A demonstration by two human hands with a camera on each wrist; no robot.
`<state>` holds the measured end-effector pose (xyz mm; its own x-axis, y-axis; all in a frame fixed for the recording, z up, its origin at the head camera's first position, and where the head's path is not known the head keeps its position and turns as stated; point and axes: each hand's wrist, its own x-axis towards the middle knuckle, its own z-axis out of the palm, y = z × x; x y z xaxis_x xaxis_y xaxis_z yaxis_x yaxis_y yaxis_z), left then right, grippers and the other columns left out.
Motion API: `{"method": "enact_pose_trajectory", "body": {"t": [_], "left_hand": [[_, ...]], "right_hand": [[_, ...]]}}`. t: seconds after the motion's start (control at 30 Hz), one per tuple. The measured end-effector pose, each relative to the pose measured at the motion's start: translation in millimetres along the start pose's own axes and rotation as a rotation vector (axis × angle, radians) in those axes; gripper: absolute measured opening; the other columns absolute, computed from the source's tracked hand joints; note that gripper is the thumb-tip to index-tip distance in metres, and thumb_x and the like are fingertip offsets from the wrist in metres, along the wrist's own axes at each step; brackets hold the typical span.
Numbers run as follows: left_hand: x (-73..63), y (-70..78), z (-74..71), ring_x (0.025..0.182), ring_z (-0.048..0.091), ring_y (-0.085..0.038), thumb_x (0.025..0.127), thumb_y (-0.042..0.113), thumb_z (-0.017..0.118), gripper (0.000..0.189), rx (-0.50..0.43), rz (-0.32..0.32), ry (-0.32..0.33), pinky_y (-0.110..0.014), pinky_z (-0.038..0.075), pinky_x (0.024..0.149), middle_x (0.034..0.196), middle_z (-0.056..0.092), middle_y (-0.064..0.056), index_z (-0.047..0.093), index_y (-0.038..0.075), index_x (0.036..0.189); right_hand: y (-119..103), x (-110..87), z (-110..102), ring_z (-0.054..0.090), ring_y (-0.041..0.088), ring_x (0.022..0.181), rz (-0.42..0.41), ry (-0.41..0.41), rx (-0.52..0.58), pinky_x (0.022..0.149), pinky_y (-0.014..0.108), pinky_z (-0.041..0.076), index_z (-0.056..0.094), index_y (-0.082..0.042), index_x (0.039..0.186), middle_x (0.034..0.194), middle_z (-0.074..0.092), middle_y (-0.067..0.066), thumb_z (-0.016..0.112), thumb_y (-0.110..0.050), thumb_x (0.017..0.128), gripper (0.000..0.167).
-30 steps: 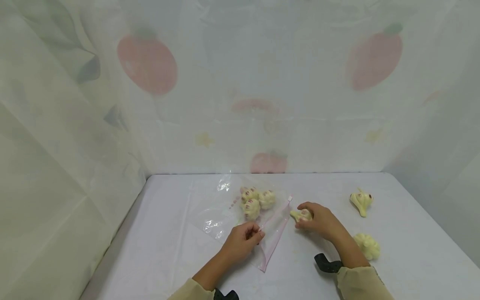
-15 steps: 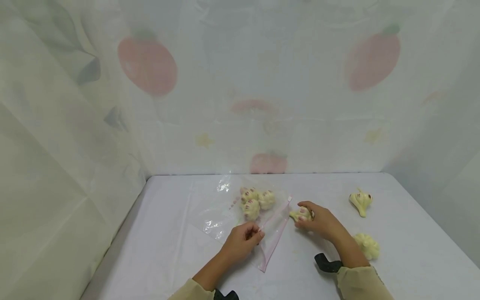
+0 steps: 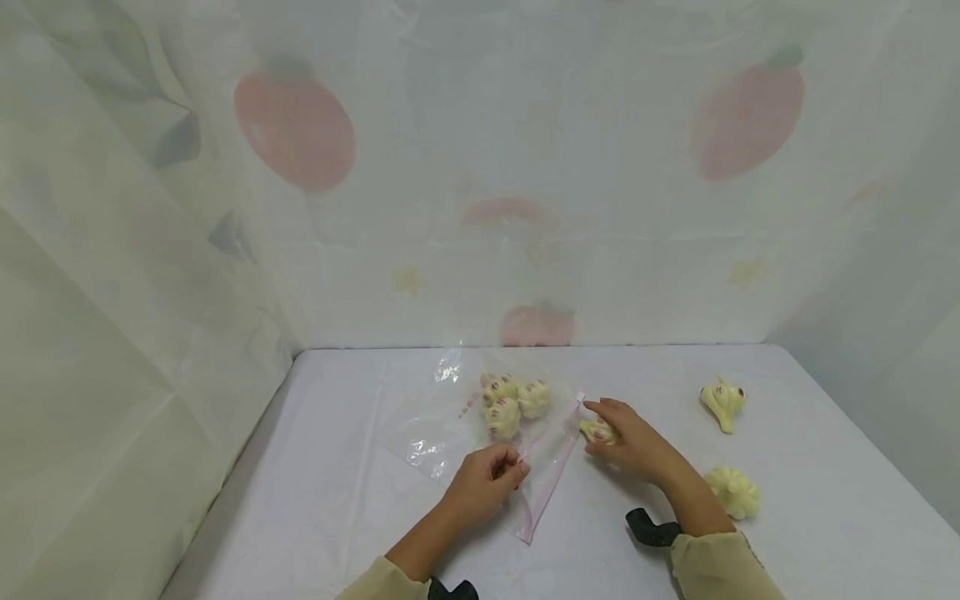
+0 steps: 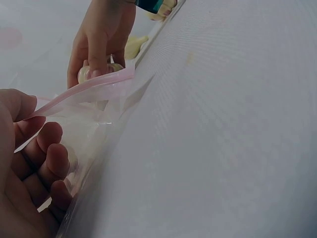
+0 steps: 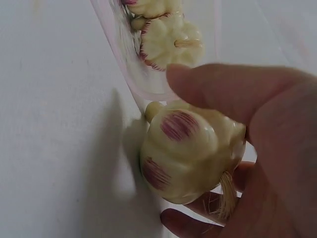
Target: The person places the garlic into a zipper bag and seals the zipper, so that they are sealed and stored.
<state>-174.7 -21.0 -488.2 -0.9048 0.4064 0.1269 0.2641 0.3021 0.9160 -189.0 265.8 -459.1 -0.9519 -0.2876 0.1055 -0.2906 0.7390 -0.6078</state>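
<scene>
left hand [image 3: 483, 481]: pinching zip bag [image 3: 450, 421] by pink edge [image 3: 548, 479] | right hand [image 3: 636, 443], nearer: round garlic bulb [image 5: 181, 156], can't tell if gripping | stem toward bag mouth

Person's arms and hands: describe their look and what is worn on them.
The left hand and right hand wear no gloves. The left sleeve and right sleeve are beige. A black bent piece shows by the right cuff, another black piece by the left; their fastenings are hidden.
</scene>
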Motion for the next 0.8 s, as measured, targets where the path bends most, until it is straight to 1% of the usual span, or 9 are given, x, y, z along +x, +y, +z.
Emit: {"method": "enact_pose_trajectory", "body": {"t": [0.1, 0.23, 0.3, 0.37, 0.5, 0.6, 0.7, 0.8], "left_hand": [[-0.2, 0.8, -0.2, 0.056, 0.046, -0.002, 0.093, 0.031, 0.068, 0.02, -0.003, 0.002, -0.001, -0.018, 0.039, 0.051, 0.064, 0.056, 0.006, 0.064, 0.016, 0.08], [-0.3, 1.3, 0.0, 0.056, 0.046, -0.002, 0.093, 0.03, 0.068, 0.02, -0.012, 0.006, -0.001, -0.018, 0.039, 0.051, 0.064, 0.056, 0.006, 0.064, 0.016, 0.08], [-0.2, 1.0, 0.3, 0.056, 0.046, -0.002, 0.093, 0.03, 0.068, 0.019, -0.015, 0.009, -0.001, -0.018, 0.039, 0.051, 0.064, 0.056, 0.005, 0.064, 0.016, 0.08], [-0.2, 0.6, 0.5, 0.056, 0.046, -0.002, 0.093, 0.03, 0.068, 0.019, -0.017, 0.011, -0.002, -0.018, 0.039, 0.051, 0.064, 0.056, 0.005, 0.064, 0.016, 0.08], [0.0, -0.3, 0.6, 0.056, 0.046, -0.002, 0.093, 0.03, 0.067, 0.019, -0.009, 0.011, -0.008, -0.018, 0.04, 0.051, 0.065, 0.057, 0.005, 0.064, 0.016, 0.081], [0.5, -0.7, 0.3, 0.056, 0.047, -0.002, 0.094, 0.03, 0.067, 0.019, 0.007, 0.012, -0.012, -0.018, 0.04, 0.051, 0.065, 0.058, 0.006, 0.064, 0.016, 0.081], [1.1, -1.3, 0.1, 0.056, 0.046, -0.002, 0.094, 0.029, 0.066, 0.019, 0.017, 0.013, -0.011, -0.018, 0.04, 0.051, 0.065, 0.058, 0.006, 0.064, 0.016, 0.081], [1.4, -2.0, 0.3, 0.056, 0.046, -0.002, 0.094, 0.029, 0.067, 0.019, 0.018, 0.013, -0.007, -0.018, 0.04, 0.051, 0.065, 0.057, 0.006, 0.063, 0.016, 0.08]], "right_hand": [[-0.8, 0.0, 0.7, 0.034, 0.05, 0.138, 0.002, 0.003, -0.004, 0.106, 0.065, 0.032, 0.044, -0.004, 0.145, 0.149, 0.035, 0.031, 0.067, -0.021, 0.091, 0.061], [-0.8, 0.4, 2.4, 0.033, 0.049, 0.138, -0.006, 0.024, 0.007, 0.108, 0.065, 0.031, 0.044, -0.002, 0.143, 0.149, 0.036, 0.03, 0.062, -0.01, 0.087, 0.059], [0.1, 0.9, 3.4, 0.035, 0.048, 0.138, -0.015, 0.042, 0.002, 0.108, 0.064, 0.031, 0.045, -0.002, 0.142, 0.148, 0.038, 0.03, 0.063, -0.008, 0.086, 0.059], [0.3, 1.8, 4.3, 0.04, 0.045, 0.134, -0.015, 0.066, 0.005, 0.107, 0.061, 0.034, 0.047, -0.002, 0.14, 0.144, 0.042, 0.029, 0.066, -0.006, 0.085, 0.058], [-0.3, 3.9, 4.7, 0.051, 0.035, 0.118, 0.026, 0.105, 0.001, 0.097, 0.052, 0.043, 0.053, -0.004, 0.133, 0.131, 0.052, 0.023, 0.075, -0.007, 0.08, 0.058], [-1.3, 4.9, 3.9, 0.054, 0.028, 0.107, 0.067, 0.115, -0.011, 0.09, 0.046, 0.046, 0.055, -0.006, 0.131, 0.122, 0.056, 0.018, 0.079, -0.013, 0.079, 0.058], [-2.2, 5.4, 2.6, 0.056, 0.026, 0.104, 0.092, 0.111, -0.015, 0.088, 0.045, 0.047, 0.055, -0.008, 0.133, 0.117, 0.058, 0.014, 0.08, -0.017, 0.079, 0.06], [-3.1, 5.5, 1.4, 0.058, 0.028, 0.104, 0.095, 0.098, -0.012, 0.087, 0.046, 0.048, 0.054, -0.009, 0.134, 0.117, 0.06, 0.013, 0.08, -0.019, 0.079, 0.062]]}}
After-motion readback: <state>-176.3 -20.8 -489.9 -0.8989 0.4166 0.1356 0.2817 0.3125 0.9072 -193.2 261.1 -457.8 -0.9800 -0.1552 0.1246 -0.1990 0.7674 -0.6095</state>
